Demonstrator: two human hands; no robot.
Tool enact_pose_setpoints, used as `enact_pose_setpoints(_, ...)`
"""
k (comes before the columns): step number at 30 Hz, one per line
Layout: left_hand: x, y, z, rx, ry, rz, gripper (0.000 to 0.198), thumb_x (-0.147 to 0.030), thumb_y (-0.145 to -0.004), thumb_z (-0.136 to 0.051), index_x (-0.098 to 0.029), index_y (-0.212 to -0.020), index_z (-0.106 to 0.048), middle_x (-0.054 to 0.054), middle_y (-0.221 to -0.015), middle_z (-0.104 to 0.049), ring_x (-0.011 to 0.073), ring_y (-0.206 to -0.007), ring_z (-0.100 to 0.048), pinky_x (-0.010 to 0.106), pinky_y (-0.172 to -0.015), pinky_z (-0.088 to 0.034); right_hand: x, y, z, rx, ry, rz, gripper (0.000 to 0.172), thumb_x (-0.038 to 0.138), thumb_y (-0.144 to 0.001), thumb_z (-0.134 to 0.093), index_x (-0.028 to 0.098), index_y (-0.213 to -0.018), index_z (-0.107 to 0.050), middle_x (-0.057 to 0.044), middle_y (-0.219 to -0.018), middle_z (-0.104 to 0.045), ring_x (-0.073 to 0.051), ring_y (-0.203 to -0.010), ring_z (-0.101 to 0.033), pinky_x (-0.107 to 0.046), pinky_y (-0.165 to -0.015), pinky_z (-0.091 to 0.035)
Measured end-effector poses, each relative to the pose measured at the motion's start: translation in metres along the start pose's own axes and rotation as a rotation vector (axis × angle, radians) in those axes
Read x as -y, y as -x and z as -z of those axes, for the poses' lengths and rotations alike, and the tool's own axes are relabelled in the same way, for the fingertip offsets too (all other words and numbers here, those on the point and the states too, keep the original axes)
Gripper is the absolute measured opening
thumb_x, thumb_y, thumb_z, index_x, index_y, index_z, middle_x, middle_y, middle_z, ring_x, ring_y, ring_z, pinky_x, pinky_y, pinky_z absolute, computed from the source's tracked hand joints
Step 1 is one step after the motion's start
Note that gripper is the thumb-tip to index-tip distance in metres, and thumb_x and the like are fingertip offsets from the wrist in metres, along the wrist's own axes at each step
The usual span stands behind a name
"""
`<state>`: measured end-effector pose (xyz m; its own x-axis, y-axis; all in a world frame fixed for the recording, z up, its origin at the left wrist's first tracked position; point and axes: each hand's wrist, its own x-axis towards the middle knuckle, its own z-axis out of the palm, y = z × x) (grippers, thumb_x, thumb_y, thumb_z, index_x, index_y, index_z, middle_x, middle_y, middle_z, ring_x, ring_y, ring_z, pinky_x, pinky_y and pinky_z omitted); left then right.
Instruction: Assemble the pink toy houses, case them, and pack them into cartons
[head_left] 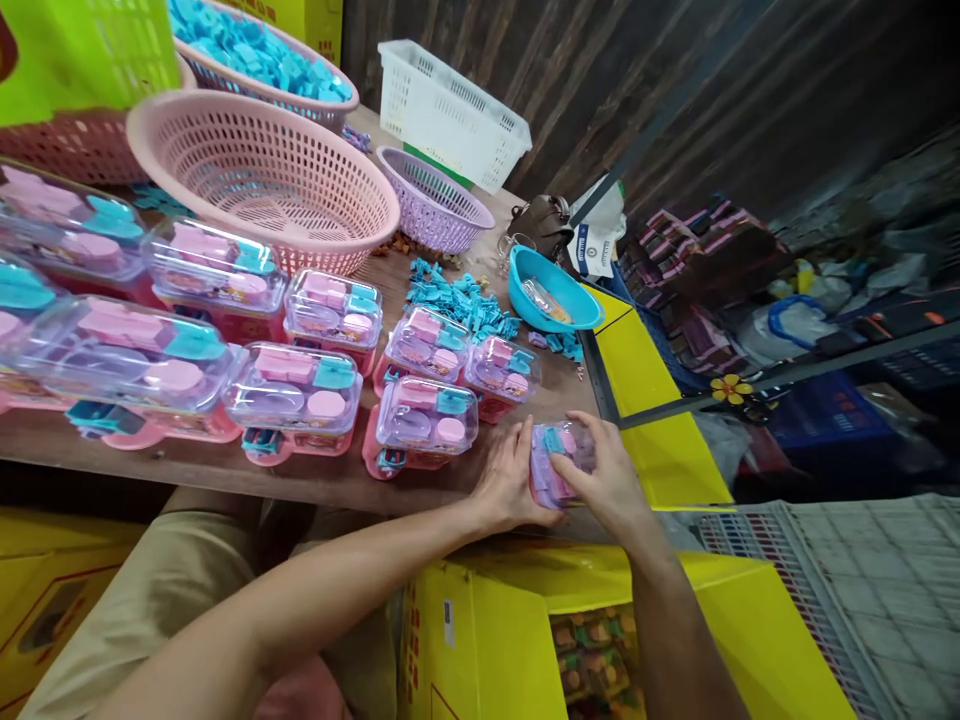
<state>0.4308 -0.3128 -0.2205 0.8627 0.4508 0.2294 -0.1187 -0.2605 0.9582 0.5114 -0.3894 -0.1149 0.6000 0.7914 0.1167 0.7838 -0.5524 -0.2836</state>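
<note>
Near the table's front right end, a small clear-lidded toy case (546, 478) with purple, pink and blue pieces sits between my two hands. My left hand (510, 480) presses along its left side, fingers together. From the right, my right hand (606, 470) curls over it, thumb on the top and fingers at the far edge. The case's underside is hidden. Left of my hands stand several similar cases in rows, the closest being a case (427, 425) with a pink base and clear lid.
Behind the cases lie loose blue plastic parts (461, 302). A pink basket (262, 170), a purple basket (435, 200), a white crate (454, 110) and a blue basin (551, 290) stand farther back. Below the table edge, an open yellow carton (480, 640) holds packed items.
</note>
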Motion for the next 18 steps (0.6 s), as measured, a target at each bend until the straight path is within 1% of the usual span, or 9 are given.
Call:
enact_pose_setpoints(2,0.0009,0.0037,-0.0028,-0.033,-0.017,-0.004,0.123,-0.039,-0.047,-0.078,-0.006,-0.142,-0.006,0.026,-0.141,-0.024,0.0362,-0.134,-0.02,0.052,-0.109,-0.016,0.002,-0.0001,-0.0016,-0.053,0.015,-0.002,0.044,0.034,-0.073,-0.052,0.022,-0.115,-0.048,-0.01,-0.111,-0.05,-0.026,-0.104,-0.05,-0.043,-0.093,-0.041)
enact_pose_setpoints(4,0.0018,0.0056,-0.0042,-0.042,-0.049,-0.012,0.124,-0.041,-0.047,-0.078,-0.006,-0.141,-0.005,0.025,-0.141,-0.025,0.0368,-0.133,-0.021,0.053,-0.109,-0.016,0.0033,-0.0004,-0.0024,-0.085,0.039,-0.007,0.044,0.034,-0.072,-0.053,0.021,-0.114,-0.049,-0.009,-0.109,-0.051,-0.026,-0.101,-0.051,-0.043,-0.091,-0.042)
enact_pose_setpoints(6,0.0029,0.0054,-0.0048,-0.041,-0.084,-0.028,0.125,-0.043,-0.047,-0.078,-0.007,-0.141,-0.004,0.025,-0.14,-0.026,0.037,-0.133,-0.022,0.055,-0.109,-0.017,0.004,-0.0011,-0.0022,-0.071,0.081,-0.009,0.044,0.034,-0.071,-0.053,0.022,-0.113,-0.049,-0.009,-0.108,-0.05,-0.026,-0.101,-0.051,-0.042,-0.09,-0.042)
enact_pose_setpoints(9,0.0043,0.0036,-0.0048,-0.032,-0.114,-0.051,0.129,-0.047,-0.045,-0.078,-0.007,-0.141,-0.003,0.025,-0.139,-0.028,0.037,-0.132,-0.024,0.055,-0.108,-0.018,0.004,-0.0035,-0.0001,0.011,0.127,0.0,0.043,0.033,-0.071,-0.052,0.023,-0.113,-0.049,-0.008,-0.109,-0.05,-0.025,-0.1,-0.052,-0.042,-0.09,-0.043)
enact_pose_setpoints(11,0.0044,0.0027,-0.0047,-0.023,-0.116,-0.049,0.131,-0.049,-0.044,-0.079,-0.006,-0.141,-0.002,0.026,-0.139,-0.028,0.0373,-0.133,-0.023,0.056,-0.109,-0.017,0.0038,-0.0052,0.001,0.04,0.127,0.001,0.042,0.033,-0.071,-0.052,0.022,-0.112,-0.049,-0.008,-0.108,-0.05,-0.025,-0.098,-0.053,-0.041,-0.089,-0.043)
enact_pose_setpoints(15,0.0029,0.0016,-0.0041,0.023,-0.098,-0.018,0.135,-0.054,-0.044,-0.079,-0.006,-0.141,0.002,0.029,-0.141,-0.023,0.0377,-0.135,-0.017,0.058,-0.109,-0.011,0.0039,-0.0055,0.0004,0.009,0.126,0.011,0.041,0.033,-0.071,-0.051,0.022,-0.111,-0.048,-0.008,-0.108,-0.05,-0.025,-0.1,-0.051,-0.041,-0.09,-0.042)
enact_pose_setpoints(18,0.0019,0.0009,-0.004,0.059,-0.105,0.009,0.135,-0.055,-0.045,-0.078,-0.005,-0.141,0.003,0.029,-0.144,-0.018,0.0369,-0.137,-0.013,0.058,-0.109,-0.009,0.0063,-0.0041,-0.001,-0.019,0.141,0.016,0.04,0.033,-0.073,-0.051,0.022,-0.112,-0.049,-0.008,-0.108,-0.05,-0.024,-0.1,-0.051,-0.04,-0.09,-0.042)
